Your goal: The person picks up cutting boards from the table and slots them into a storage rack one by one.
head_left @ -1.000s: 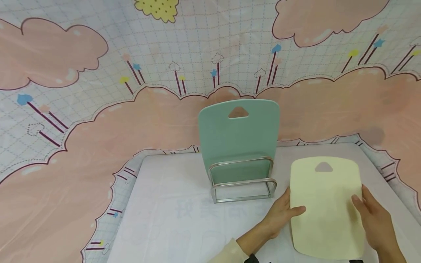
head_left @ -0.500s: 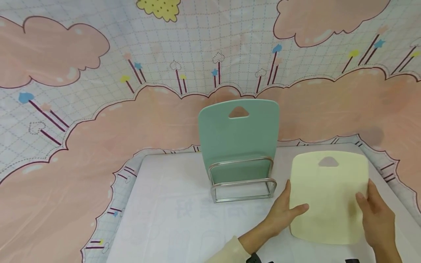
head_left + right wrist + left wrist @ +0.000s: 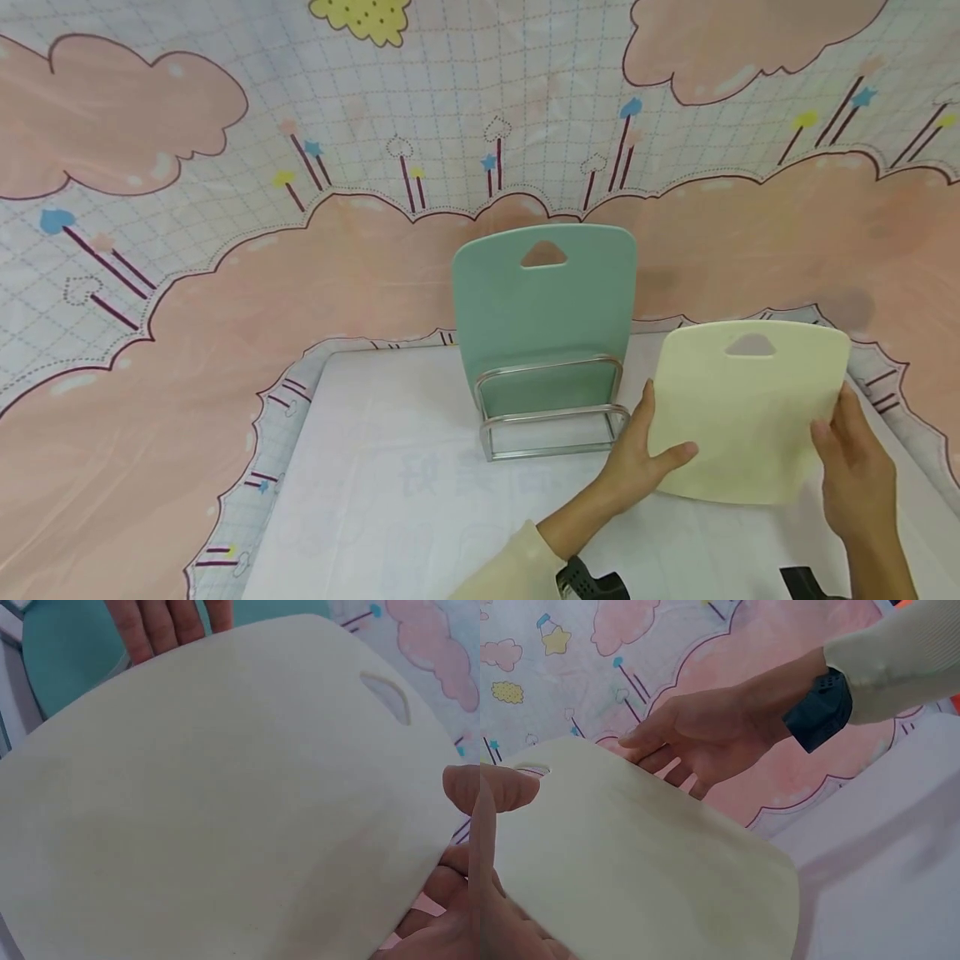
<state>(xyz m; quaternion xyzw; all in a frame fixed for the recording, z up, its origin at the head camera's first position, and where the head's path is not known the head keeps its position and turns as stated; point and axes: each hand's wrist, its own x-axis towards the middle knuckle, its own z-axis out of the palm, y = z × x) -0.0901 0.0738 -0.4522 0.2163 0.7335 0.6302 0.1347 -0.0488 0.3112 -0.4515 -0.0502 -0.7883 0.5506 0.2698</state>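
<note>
A pale yellow cutting board (image 3: 742, 417) with a handle hole near its top edge is tilted up above the right part of the table. My left hand (image 3: 637, 458) grips its left edge, thumb on the front face and fingers behind. On the opposite edge my right hand (image 3: 858, 467) holds it the same way, as the left wrist view also shows. Left of the board, a green cutting board (image 3: 543, 308) stands upright in the back slot of a metal wire rack (image 3: 555, 455). The rack's front slot holds nothing. My left fingers overlap the rack's right end in the head view.
The rack stands on a white-covered table (image 3: 360, 483). A patterned backdrop (image 3: 375, 275) with pink clouds hangs behind the table's far edge. Dark wrist straps (image 3: 592, 581) show at the bottom of the head view.
Both hands have raised the yellow cutting board and moved it away from me, tilting it so its face looks shorter. The rack and green cutting board have stayed put.
</note>
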